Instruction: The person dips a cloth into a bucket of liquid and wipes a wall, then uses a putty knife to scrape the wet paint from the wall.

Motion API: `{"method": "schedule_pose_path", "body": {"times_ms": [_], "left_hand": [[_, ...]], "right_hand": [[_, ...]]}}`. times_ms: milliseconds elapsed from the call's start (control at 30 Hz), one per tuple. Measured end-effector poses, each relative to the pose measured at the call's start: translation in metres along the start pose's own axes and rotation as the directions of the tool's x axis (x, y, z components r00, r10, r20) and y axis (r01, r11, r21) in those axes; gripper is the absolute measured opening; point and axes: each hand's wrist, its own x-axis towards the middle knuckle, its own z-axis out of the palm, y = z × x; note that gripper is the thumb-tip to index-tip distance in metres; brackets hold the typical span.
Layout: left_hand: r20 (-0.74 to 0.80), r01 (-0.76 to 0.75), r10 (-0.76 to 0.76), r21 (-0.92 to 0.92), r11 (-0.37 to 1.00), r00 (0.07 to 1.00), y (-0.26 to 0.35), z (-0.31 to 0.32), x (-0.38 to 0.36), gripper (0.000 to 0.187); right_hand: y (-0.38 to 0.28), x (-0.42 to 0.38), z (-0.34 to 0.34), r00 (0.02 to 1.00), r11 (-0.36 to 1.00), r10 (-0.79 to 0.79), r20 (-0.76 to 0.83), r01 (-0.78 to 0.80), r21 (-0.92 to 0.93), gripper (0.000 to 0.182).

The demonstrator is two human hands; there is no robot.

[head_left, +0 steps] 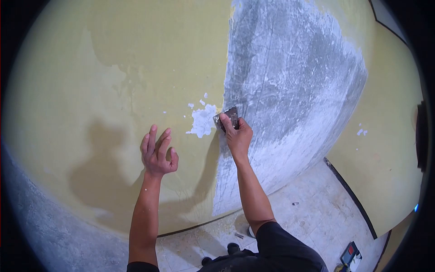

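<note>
My right hand (239, 136) grips a dark, flat scraper (231, 118) spattered with white. Its edge lies at the border between the yellow paint (172, 59) and the bare grey-white part of the wall (290, 72). Just left of the scraper is a ragged white patch (203, 120) where the yellow paint is gone, with small chips around it. My left hand (158, 152) is raised in front of the yellow paint, lower left of that patch. Its fingers are apart and slightly bent, and nothing is in them.
Below the wall runs a pale tiled floor (299, 217) with bits of debris. A dark case with a red part (349, 252) lies at the lower right. Another yellow wall (385, 136) stands at the right, edged by a dark baseboard (351, 197). My shadow (102, 167) falls on the left.
</note>
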Motion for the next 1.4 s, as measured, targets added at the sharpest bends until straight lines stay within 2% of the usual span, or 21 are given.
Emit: {"method": "schedule_pose_path", "body": {"times_ms": [200, 267, 300, 400, 600, 700, 767, 800, 933, 1000, 1100, 1167, 1233, 1300, 1333, 1400], "left_hand": [[0.007, -0.028, 0.028, 0.009, 1.000, 1.000, -0.002, 0.001, -0.001, 0.042], [0.012, -0.023, 0.023, 0.016, 1.000, 1.000, -0.001, -0.001, -0.002, 0.042], [0.014, -0.021, 0.021, 0.016, 1.000, 1.000, 0.000, 0.001, 0.000, 0.042], [0.007, -0.021, 0.021, 0.008, 1.000, 1.000, -0.001, 0.000, 0.000, 0.043], [-0.014, 0.010, -0.010, 0.016, 1.000, 1.000, 0.002, 0.001, 0.001, 0.042], [-0.024, 0.018, -0.018, 0.025, 1.000, 1.000, 0.004, 0.003, 0.003, 0.042], [-0.018, 0.018, -0.018, 0.010, 1.000, 1.000, 0.003, 0.002, 0.002, 0.042], [-0.026, 0.023, -0.023, 0.007, 1.000, 0.999, 0.003, 0.003, 0.002, 0.042], [-0.005, 0.013, -0.013, -0.005, 1.000, 1.000, 0.003, -0.002, -0.002, 0.042], [-0.004, 0.008, -0.007, 0.007, 1.000, 1.000, 0.002, 0.001, 0.001, 0.041], [-0.001, -0.001, 0.001, 0.012, 1.000, 1.000, 0.001, 0.002, 0.000, 0.041], [-0.006, 0.001, -0.001, 0.011, 1.000, 1.000, 0.001, 0.004, 0.001, 0.041], [-0.004, 0.004, -0.004, 0.020, 1.000, 1.000, 0.002, 0.002, -0.001, 0.041], [-0.004, 0.004, -0.004, 0.030, 1.000, 1.000, 0.002, 0.003, 0.000, 0.042], [0.004, 0.000, 0.000, 0.031, 1.000, 1.000, 0.002, 0.003, -0.002, 0.042], [0.030, -0.012, 0.011, 0.047, 0.999, 0.999, 0.001, 0.004, -0.002, 0.046]], "right_hand": [[-0.004, -0.001, -0.008, 1.000, 1.000, -0.022, -0.020, 0.023, 0.016, 0.057], [-0.010, 0.005, -0.015, 0.999, 0.994, -0.035, 0.019, 0.037, -0.103, 0.056], [-0.011, 0.008, -0.012, 0.999, 0.994, -0.040, 0.021, 0.042, -0.102, 0.056], [-0.008, 0.004, -0.011, 0.999, 0.999, -0.035, -0.024, 0.035, 0.007, 0.059], [-0.009, 0.005, -0.016, 1.000, 0.990, -0.013, -0.012, 0.011, -0.138, 0.063], [-0.016, 0.013, -0.009, 1.000, 0.999, -0.015, -0.021, 0.014, -0.048, 0.062], [-0.023, 0.015, -0.009, 0.999, 0.998, -0.015, -0.036, 0.013, -0.059, 0.050], [-0.037, 0.007, -0.014, 1.000, 1.000, -0.012, -0.026, 0.012, 0.002, 0.050], [-0.013, 0.003, -0.013, 0.999, 0.997, -0.027, -0.038, 0.029, 0.065, 0.059], [-0.025, 0.021, -0.010, 0.990, 0.983, -0.101, -0.098, 0.084, -0.163, 0.058], [-0.032, 0.017, -0.013, 0.992, 0.994, -0.090, -0.087, 0.084, -0.071, 0.059], [-0.006, 0.007, -0.013, 0.995, 0.994, -0.077, -0.062, 0.072, -0.078, 0.060], [-0.017, 0.006, -0.015, 0.998, 0.995, -0.060, -0.028, 0.057, -0.081, 0.061], [-0.038, 0.021, -0.012, 0.983, 0.969, -0.163, -0.081, 0.144, -0.200, 0.061], [-0.039, 0.022, -0.012, 0.985, 0.971, -0.155, -0.081, 0.137, -0.196, 0.061], [-0.043, 0.026, -0.011, 0.994, 0.992, -0.108, -0.033, 0.106, -0.066, 0.060]]}}
